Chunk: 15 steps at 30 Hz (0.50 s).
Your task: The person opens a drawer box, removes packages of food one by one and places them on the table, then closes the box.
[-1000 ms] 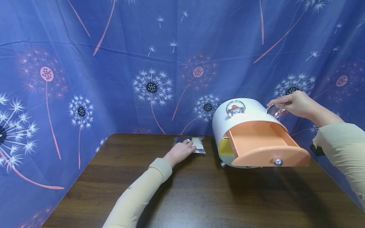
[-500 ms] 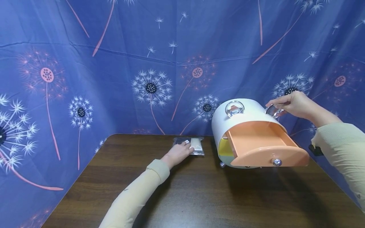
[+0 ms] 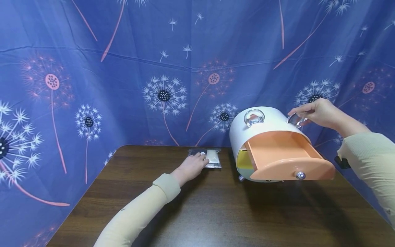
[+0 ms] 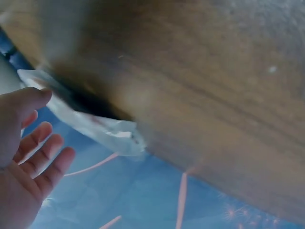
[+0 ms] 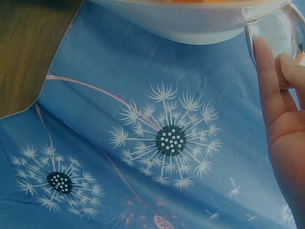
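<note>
At the back of the table, my left hand (image 3: 192,166) is at a clear plastic packet (image 3: 213,156) with a pale flat insert. In the left wrist view the thumb lies across the packet (image 4: 100,129), with the index finger close behind it and the other fingers loose. The thumb and index finger seem to pinch its edge, though blur hides the contact. On the right stands a white rounded drawer box (image 3: 268,118) with its orange drawer (image 3: 293,168) pulled out. My right hand (image 3: 324,111) pinches the round chrome piece (image 5: 276,33) on the box's right side.
A second round chrome piece (image 3: 254,117) sits on the box's upper left. Yellow and pale green sections (image 3: 243,159) show under the drawer. Behind the brown wooden table (image 3: 197,212) hangs a blue dandelion-print curtain (image 3: 129,89).
My left hand has drawn back slightly to the left at the packet, and its forearm has shifted left. The right hand stays on the chrome piece; the box and drawer have not moved.
</note>
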Each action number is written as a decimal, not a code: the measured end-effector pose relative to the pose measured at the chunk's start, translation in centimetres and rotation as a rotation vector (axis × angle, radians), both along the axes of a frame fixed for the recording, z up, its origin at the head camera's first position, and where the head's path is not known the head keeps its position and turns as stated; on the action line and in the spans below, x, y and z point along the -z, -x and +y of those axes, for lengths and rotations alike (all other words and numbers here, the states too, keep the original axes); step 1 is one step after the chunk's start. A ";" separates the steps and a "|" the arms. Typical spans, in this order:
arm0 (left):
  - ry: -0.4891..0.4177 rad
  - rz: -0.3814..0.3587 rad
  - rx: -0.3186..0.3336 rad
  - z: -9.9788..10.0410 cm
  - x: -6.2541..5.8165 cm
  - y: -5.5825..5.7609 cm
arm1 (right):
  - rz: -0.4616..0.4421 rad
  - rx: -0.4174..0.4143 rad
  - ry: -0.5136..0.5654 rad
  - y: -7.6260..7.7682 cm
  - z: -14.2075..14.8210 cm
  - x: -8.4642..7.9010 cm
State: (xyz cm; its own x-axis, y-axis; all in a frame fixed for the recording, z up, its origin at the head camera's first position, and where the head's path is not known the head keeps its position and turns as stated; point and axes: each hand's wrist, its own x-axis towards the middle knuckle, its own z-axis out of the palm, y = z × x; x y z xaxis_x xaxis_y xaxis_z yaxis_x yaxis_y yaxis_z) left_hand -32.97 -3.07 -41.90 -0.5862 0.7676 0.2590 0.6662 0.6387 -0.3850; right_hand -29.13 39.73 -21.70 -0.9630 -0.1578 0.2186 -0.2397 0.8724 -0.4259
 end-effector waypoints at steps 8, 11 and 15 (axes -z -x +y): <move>0.000 0.005 0.001 0.7 -1.9 -1.7 | -0.003 -0.008 0.002 0.0 0.0 0.0; 0.002 0.014 0.013 1.0 -2.6 -2.4 | -0.003 -0.007 0.007 -0.1 0.0 0.0; -0.001 0.032 0.040 1.2 -3.5 -3.3 | -0.010 -0.008 0.008 -0.1 0.0 0.0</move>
